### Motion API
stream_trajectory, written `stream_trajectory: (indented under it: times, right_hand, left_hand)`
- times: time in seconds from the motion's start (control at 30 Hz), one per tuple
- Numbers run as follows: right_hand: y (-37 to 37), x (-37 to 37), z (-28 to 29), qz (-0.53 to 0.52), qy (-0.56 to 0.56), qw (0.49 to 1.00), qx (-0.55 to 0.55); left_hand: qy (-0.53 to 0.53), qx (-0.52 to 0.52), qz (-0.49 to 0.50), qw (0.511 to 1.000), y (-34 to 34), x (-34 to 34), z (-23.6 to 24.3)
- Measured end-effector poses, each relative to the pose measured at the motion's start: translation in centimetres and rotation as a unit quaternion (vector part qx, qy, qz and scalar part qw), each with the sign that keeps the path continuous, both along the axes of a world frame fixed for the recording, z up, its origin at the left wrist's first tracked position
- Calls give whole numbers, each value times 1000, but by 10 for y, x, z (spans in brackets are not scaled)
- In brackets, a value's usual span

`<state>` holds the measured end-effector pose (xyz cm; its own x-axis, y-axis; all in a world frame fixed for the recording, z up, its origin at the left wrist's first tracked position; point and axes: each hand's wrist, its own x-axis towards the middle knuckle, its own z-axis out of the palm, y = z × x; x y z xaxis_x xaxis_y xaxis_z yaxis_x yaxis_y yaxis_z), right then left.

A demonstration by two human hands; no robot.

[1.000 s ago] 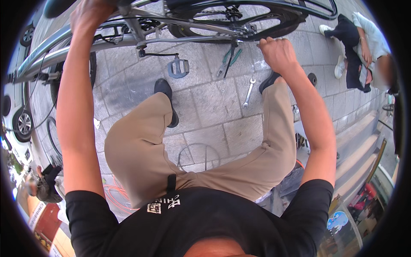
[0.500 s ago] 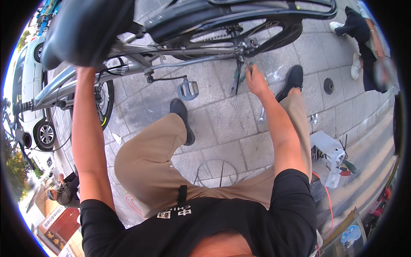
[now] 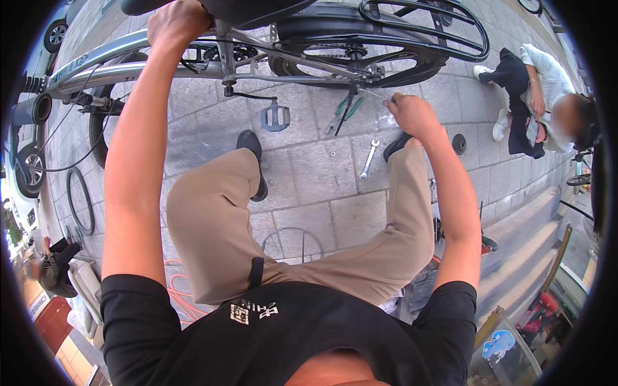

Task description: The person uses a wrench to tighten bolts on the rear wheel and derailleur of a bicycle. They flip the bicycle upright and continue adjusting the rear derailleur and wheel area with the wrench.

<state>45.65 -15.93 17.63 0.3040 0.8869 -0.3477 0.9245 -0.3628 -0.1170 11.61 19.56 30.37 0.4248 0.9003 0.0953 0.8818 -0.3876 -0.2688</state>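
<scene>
A silver bicycle with a black saddle stands across the far side. My left hand is closed round its frame tube just beside the saddle. My right hand pinches a slim metal rod-like tool, whose tip reaches the frame near the rear axle; its exact kind does not show. Below that spot hangs the black kickstand. Pliers with green handles lie on the paving beside the kickstand. Nearer me lies a silver wrench. The grey pedal points toward me.
At the right a person crouches with a phone. A dark round toothed sprocket lies on the paving past my right foot. A loose black tyre, an orange hose and a thin hoop are on the ground. Steps rise at right.
The view has shifted, and the saddle has moved toward the far edge, uncovering my left hand. My right hand has drawn back from the kickstand; the slim tool now shows clearly.
</scene>
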Motion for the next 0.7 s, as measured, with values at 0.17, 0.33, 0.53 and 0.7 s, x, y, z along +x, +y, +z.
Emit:
stream_trajectory:
  times: [0.17, 0.33, 0.53, 0.7]
  right_hand:
    - [32, 3, 3, 23, -43, 997, -63]
    - [38, -4, 4, 24, -57, 996, -60]
    - [41, -33, 7, 80, -137, 986, -58]
    - [33, -22, -14, 104, -151, 982, -43]
  left_hand:
    - [-5, 26, -11, 1000, 7, -11, -9]
    - [-6, 29, -37, 999, 10, -11, -15]
    - [-14, 81, -41, 996, 17, -15, -21]
    - [-73, 152, -147, 975, 38, -26, -33]
